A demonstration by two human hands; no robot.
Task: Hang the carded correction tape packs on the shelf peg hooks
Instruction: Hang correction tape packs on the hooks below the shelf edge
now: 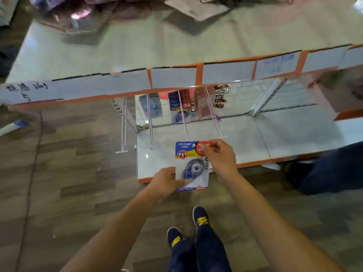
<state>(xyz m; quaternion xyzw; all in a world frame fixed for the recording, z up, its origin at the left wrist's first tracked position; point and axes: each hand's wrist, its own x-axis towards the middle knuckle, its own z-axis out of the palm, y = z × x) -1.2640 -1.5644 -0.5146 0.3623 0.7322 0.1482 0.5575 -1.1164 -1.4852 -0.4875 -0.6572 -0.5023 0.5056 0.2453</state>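
Grips the correction tape pack (193,165) low with the left hand (167,181), pinches its top corner with the right hand (220,157), near peg hooks (183,118) over the shelf (284,134).

A white upper shelf (137,52) edged in orange carries plastic-wrapped bundles (78,18) at its far side. Beneath it, white peg hooks (150,124) jut over the lower shelf (275,134). Carded packs (176,108) hang on some, near the back.

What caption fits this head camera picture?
Left hand and right hand hold a correction tape pack just short of the peg hooks.
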